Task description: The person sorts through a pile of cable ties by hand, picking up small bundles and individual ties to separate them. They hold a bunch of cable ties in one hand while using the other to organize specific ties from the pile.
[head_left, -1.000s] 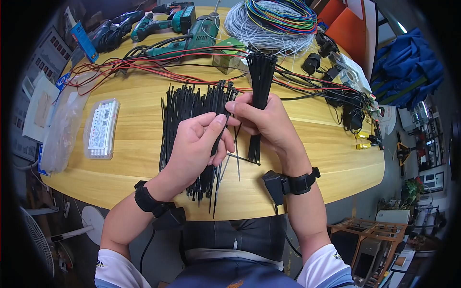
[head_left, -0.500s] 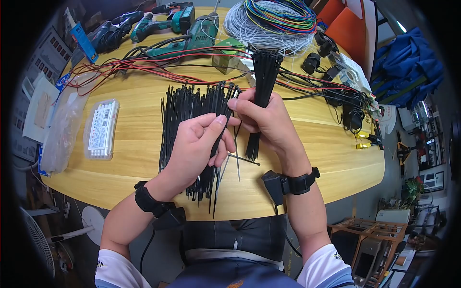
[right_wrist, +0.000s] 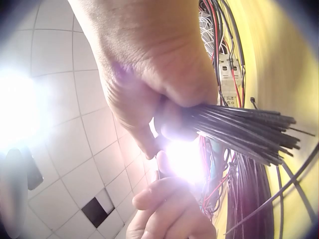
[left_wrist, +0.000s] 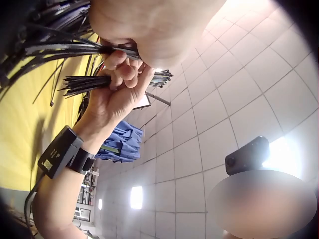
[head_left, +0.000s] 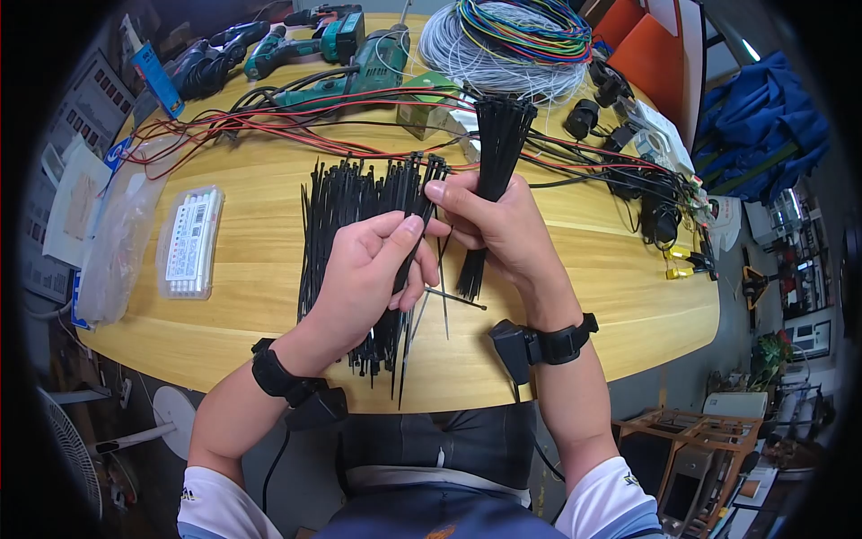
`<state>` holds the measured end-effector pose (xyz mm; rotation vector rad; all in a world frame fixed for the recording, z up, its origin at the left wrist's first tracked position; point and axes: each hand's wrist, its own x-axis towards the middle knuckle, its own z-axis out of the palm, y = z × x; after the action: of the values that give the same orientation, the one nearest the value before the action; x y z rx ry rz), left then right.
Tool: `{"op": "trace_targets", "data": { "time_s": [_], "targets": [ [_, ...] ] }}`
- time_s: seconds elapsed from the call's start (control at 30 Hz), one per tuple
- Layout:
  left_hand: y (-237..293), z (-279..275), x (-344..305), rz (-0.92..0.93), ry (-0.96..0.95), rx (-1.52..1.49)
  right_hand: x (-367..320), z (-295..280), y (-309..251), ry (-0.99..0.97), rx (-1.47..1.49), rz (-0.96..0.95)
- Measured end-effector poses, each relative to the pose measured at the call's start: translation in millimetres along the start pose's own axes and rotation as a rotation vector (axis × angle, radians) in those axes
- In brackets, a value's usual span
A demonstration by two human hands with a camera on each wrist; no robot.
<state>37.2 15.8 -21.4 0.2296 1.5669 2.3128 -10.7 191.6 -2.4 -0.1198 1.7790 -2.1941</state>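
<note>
L hand (head_left: 364, 269) pinches some ties (left_wrist: 79, 49), ctr of frame. R hand (head_left: 503, 220) grips 1 bundle (head_left: 503, 139), heads up. Green drill (head_left: 379, 67) w/ cord, upper ctr.

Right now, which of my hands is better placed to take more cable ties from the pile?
Left, I'd say. Your left hand is over the pile, though its fingers pinch some ties. Your right hand is farther from most of it, wrapped around a thick bundle.
</note>
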Motion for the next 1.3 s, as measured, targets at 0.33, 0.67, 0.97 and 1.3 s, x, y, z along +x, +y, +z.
{"op": "trace_targets", "data": {
  "time_s": [0.33, 0.67, 0.97, 1.3],
  "targets": [
    [0.6, 0.3, -0.7, -0.044, -0.007, -0.042, 0.7, 0.2, 1.2, 0.01, 0.003, -0.063],
    [-1.1, 0.8, -0.5, -0.036, -0.007, -0.037, 0.6, 0.6, 0.2, 0.028, -0.031, -0.046],
    [-1.3, 3.8, 0.0, -0.029, -0.024, 0.015, 0.5, 3.3, 1.5, 0.054, -0.046, -0.07],
    [-1.6, -0.4, 1.4, -0.075, -0.099, -0.055, -1.1, 2.1, -0.3, -0.044, -0.16, -0.041]
  ]
}}
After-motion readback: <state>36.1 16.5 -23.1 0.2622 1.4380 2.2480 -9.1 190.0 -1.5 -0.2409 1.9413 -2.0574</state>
